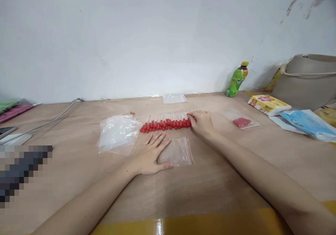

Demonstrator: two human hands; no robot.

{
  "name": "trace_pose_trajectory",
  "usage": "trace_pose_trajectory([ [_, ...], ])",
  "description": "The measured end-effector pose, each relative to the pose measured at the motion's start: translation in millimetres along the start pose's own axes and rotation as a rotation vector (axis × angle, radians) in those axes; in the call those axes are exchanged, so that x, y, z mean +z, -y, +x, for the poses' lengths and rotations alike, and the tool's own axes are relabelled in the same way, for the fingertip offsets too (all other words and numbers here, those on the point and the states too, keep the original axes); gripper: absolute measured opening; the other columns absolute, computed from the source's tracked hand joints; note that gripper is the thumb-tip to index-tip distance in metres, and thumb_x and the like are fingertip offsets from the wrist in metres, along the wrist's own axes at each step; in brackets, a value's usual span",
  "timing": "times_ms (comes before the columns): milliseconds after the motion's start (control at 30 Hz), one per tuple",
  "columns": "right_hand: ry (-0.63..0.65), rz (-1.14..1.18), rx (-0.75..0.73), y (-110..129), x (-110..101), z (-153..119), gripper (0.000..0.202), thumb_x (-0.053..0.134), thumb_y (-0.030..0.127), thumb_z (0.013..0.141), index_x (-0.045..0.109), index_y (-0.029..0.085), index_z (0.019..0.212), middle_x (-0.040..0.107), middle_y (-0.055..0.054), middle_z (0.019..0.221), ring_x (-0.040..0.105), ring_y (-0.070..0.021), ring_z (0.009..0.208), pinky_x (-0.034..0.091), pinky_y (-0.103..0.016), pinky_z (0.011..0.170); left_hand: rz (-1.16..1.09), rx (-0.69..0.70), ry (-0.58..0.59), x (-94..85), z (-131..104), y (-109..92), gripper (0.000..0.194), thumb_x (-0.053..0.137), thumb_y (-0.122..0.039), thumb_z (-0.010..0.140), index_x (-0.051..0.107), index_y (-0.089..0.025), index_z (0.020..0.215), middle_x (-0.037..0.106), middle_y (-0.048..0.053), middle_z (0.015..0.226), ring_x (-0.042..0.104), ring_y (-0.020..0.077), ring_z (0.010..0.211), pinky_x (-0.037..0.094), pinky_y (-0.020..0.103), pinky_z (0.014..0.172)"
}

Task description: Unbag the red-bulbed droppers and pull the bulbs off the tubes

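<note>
A row of clear glass droppers with red rubber bulbs (pixel 165 124) lies across the middle of the table, bulbs toward me. At the row's right end, my right hand (pixel 202 122) pinches a dropper by its red bulb; the fingers partly hide it. My left hand (pixel 152 154) rests palm down with fingers spread, its thumb side over the left part of a clear zip bag (pixel 180 151) with a red seal line. Left of the row is a pile of clear zip bags (pixel 118 133). Off to the right, another zip bag (pixel 242 122) holds several red-bulbed droppers.
Near the wall lies a flat clear bag (pixel 174 98). A green drink bottle (pixel 237 79), a yellow tissue pack (pixel 269 104), a blue packet (pixel 311 125) and a grey bin (pixel 307 79) stand or lie at right. A grey cable (pixel 60 114) crosses the left side.
</note>
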State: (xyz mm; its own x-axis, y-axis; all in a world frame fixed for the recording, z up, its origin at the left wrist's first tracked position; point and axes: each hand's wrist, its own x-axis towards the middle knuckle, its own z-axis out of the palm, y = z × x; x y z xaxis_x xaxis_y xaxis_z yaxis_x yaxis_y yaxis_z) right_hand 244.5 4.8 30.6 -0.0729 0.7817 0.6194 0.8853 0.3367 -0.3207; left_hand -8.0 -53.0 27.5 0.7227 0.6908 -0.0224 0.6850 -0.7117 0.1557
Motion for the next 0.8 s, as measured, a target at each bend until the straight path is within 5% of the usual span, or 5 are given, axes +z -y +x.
trace_pose_trajectory([
  [133, -0.090, 0.021, -0.112, 4.5, 7.8, -1.9, 0.025, 0.040, 0.020, 0.086, 0.064, 0.018, 0.094, 0.068, -0.008, 0.090, 0.057, -0.0196, 0.085, 0.035, -0.033, 0.081, 0.004, 0.006, -0.001, 0.6, 0.0, 0.5, 0.082, 0.036, -0.070, 0.076, 0.009, -0.026, 0.141, 0.002, 0.007, 0.148, 0.001, 0.0295, 0.135, 0.005, 0.051, 0.108],
  [267, 0.006, 0.026, -0.228, 10.4, 17.9, -7.8, 0.026, 0.039, 0.020, 0.088, 0.064, 0.020, 0.094, 0.068, -0.006, 0.093, 0.057, -0.0172, 0.085, 0.033, -0.032, 0.083, 0.013, -0.012, 0.018, -1.0, 0.2, -0.6, 0.083, 0.034, -0.071, 0.076, 0.009, -0.026, 0.141, 0.001, 0.007, 0.148, 0.000, 0.0290, 0.135, 0.005, 0.051, 0.108],
  [433, -0.020, 0.007, -0.134, 19.1, 13.6, -13.3, 0.028, 0.045, 0.038, 0.087, 0.065, 0.021, 0.095, 0.068, -0.007, 0.088, 0.056, -0.0199, 0.087, 0.029, -0.037, 0.083, 0.011, -0.010, 0.023, -1.7, 0.3, -1.0, 0.083, 0.034, -0.070, 0.076, 0.009, -0.026, 0.141, 0.002, 0.007, 0.148, 0.000, 0.0298, 0.135, 0.005, 0.052, 0.108],
  [567, -0.014, 0.152, -0.119, 21.5, -5.9, -24.4, 0.028, 0.045, 0.038, 0.086, 0.066, 0.020, 0.084, 0.065, -0.007, 0.083, 0.055, -0.0186, 0.081, 0.034, -0.035, 0.080, 0.012, 0.000, 0.013, -0.2, 0.2, -0.3, 0.083, 0.035, -0.070, 0.076, 0.007, -0.026, 0.141, 0.002, 0.007, 0.148, 0.002, 0.0292, 0.135, 0.005, 0.051, 0.108],
  [800, 0.526, 0.366, -0.507, 19.5, -32.8, -58.8, 0.034, 0.053, 0.042, 0.081, 0.060, 0.025, 0.111, 0.059, -0.006, 0.116, 0.050, -0.0213, 0.110, 0.034, -0.039, 0.094, 0.019, -0.008, 0.020, 0.6, -0.5, 0.3, 0.084, 0.033, -0.070, 0.076, 0.004, -0.025, 0.141, 0.000, 0.007, 0.148, 0.001, 0.0285, 0.135, 0.004, 0.049, 0.108],
])
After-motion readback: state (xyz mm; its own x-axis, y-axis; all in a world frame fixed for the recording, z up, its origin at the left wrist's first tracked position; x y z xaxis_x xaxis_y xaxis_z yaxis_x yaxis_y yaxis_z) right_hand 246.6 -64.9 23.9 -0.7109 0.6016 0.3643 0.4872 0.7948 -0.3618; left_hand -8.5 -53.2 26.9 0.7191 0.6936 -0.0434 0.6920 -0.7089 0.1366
